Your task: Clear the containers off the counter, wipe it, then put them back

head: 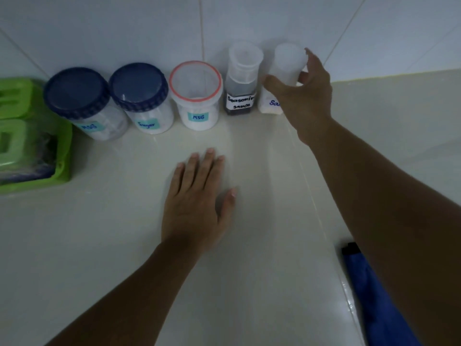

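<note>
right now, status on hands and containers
Right hand grips white-capped jar, row's right end. Left hand open, palm down on counter. Seasoning sauce bottle close beside the jar.

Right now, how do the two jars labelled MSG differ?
The left MSG jar has a dark blue ribbed lid; the middle MSG jar has a clear lid with a red ring. The left one stands beside the green basket; the middle one between the Sugar jar and the seasoning sauce bottle. Both hold white powder, carry teal labels and stand untouched.
</note>
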Motion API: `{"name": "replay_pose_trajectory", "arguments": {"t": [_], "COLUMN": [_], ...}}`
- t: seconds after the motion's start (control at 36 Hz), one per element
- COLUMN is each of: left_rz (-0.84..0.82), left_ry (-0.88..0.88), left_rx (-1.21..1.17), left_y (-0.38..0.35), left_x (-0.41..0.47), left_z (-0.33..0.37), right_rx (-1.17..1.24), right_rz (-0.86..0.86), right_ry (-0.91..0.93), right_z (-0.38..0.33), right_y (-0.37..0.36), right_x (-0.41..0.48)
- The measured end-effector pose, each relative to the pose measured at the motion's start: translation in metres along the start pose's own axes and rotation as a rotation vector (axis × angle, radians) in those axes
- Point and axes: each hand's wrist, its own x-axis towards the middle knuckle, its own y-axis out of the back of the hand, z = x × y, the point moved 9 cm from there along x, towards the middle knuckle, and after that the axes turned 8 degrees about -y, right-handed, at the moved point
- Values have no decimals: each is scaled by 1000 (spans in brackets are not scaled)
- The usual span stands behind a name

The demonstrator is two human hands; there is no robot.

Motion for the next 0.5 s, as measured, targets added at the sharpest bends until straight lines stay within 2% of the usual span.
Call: {"name": "replay_pose_trajectory", "arguments": {"t": [0.25,0.42,0.5], "left_rz": [10,8,14], "left_ry": [1,6,3], "left_rx": [-25,-46,-56], "left_y": [0,0,0], "left_x": [1,2,2], "left_z": [-2,-3,-1], "right_rx": [-37,-5,27], "right_rz": [114,92,43], "right_ry": [17,-5,-92], "right_z": [-7,-4,11], "right_y": [-1,-2,-5], "right_x": [0,-3,-9]}}
